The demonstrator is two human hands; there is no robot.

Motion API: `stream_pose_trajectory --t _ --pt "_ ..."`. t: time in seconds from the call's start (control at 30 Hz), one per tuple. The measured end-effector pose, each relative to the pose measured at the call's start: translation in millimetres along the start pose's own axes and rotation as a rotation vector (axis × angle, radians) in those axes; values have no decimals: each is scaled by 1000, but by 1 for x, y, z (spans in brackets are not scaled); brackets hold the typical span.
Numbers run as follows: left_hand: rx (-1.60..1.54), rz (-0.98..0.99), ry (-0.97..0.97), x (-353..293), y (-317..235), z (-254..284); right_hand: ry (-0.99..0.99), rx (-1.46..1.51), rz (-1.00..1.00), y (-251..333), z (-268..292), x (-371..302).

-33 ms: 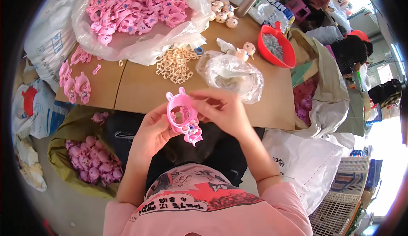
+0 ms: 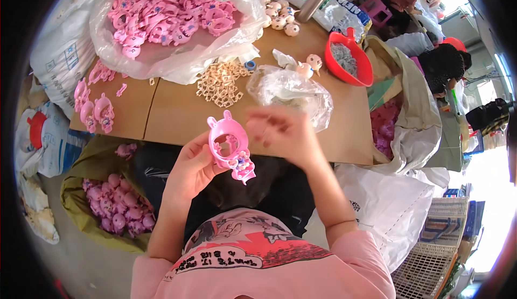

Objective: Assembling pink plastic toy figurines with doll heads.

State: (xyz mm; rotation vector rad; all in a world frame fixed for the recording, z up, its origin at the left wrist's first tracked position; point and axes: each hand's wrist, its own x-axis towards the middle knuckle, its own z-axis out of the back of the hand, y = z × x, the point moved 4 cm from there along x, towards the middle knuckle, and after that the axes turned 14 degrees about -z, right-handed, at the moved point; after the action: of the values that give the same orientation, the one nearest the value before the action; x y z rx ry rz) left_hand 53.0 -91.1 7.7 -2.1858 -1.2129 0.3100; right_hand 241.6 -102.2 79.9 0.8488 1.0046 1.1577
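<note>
While the left hand (image 2: 191, 172) grips a pink plastic toy (image 2: 230, 147) between thumb and curled fingers, the right hand (image 2: 285, 133) hovers just beside it, its fingers blurred and loosely bent, so whether they pinch anything cannot be told. The toy is glossy and smooth, a rounded frame with two small ears on top and an open oval middle, and a knobbly pink piece hangs at its lower end. Just beyond the right fingers a crumpled clear bag (image 2: 293, 92) lies on the brown cardboard counter (image 2: 172, 116). Farther past the fingers sits a heap of small beige square rings (image 2: 219, 83), and beyond that a big clear sack (image 2: 177, 24) of pink parts. A red scoop (image 2: 350, 57) rests out to the right. Below the left fingers, an olive sack (image 2: 116, 202) holds round pink pieces.
</note>
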Motion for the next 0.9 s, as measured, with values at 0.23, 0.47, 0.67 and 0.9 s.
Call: stream_pose_trajectory --t 0.23,0.47,0.67,0.9 --pt "-183 -31 -38 9 -5 -11 -648 -562 -145 -74 165 112" --pt "-202 -6 -48 23 1 -23 -490 -168 -167 -153 184 153" --pt "-146 -21 -64 21 0 -14 -470 266 56 -50 148 68" --pt "-118 8 -118 24 5 -12 -379 7 -77 -41 130 0"
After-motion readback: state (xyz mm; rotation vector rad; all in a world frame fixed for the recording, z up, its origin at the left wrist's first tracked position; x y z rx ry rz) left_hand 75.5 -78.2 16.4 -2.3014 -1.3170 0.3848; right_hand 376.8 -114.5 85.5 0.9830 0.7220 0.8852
